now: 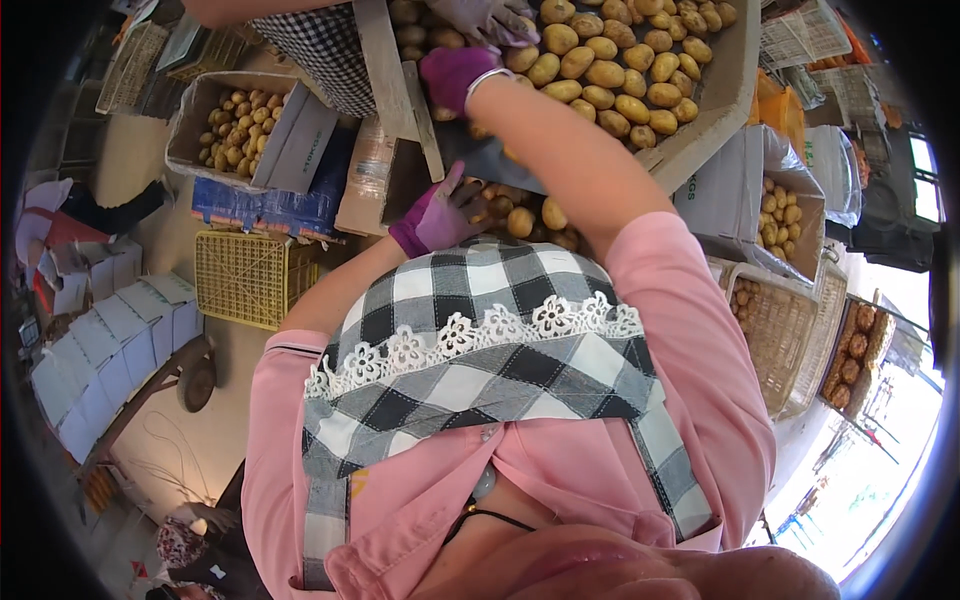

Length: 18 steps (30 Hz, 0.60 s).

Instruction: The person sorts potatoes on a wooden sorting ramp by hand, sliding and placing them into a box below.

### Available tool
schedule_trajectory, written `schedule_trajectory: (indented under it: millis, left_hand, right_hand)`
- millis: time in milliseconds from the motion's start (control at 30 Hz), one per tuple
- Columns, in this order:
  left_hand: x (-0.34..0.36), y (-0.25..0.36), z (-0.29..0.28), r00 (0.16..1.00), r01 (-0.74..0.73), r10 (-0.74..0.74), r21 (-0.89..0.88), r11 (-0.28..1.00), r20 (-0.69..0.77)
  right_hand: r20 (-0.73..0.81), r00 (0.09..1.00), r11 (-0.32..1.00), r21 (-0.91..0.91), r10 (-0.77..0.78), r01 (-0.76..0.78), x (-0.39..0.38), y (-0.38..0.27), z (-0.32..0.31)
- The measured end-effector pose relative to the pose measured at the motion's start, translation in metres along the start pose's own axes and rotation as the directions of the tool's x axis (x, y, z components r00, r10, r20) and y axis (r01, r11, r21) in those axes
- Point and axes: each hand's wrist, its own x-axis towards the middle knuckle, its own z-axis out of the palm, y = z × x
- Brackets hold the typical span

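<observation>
Purple gloves cover both of my hands. My right hand (455, 80) reaches across to the left end of the sorting tray (735, 95), beside a wooden board (388, 75); its fingers are mostly hidden. Many yellow potatoes (605, 72) lie in the tray to its right. Lower down, my left hand (440, 213) is close to my apron with its fingers apart. It is at the edge of a lower container of potatoes (520, 222), which is partly hidden by my right arm and apron. No potato shows in its grasp.
A co-worker's gloved hand (490, 18) touches potatoes just beyond my right hand. To the left, a potato-filled carton (300, 135) stands above a yellow crate (240, 280). Another carton (715, 195) and a wicker-coloured crate (775, 330) stand at right. White boxes (100, 375) sit on a cart.
</observation>
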Motion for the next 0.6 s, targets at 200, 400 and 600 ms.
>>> schedule_trajectory:
  millis: [200, 400, 600]
  left_hand:
    - [-0.012, 0.010, 0.031, 0.995, 0.035, -0.015, 0.211, 0.977, -0.096]
    - [0.001, 0.018, 0.035, 0.998, 0.054, -0.054, 0.033, 0.998, -0.011]
    - [0.023, 0.012, -0.016, 0.627, 0.775, -0.114, -0.632, -0.015, 0.771]
  right_hand:
    - [0.283, 0.957, 0.993, -0.111, 0.063, -0.032, -0.044, -0.013, -0.005]
    - [-0.133, 0.979, 0.953, 0.282, 0.153, -0.110, -0.106, 0.023, 0.041]
    - [-0.869, 0.306, 0.921, 0.367, 0.389, -0.131, -0.268, 0.184, -0.017]
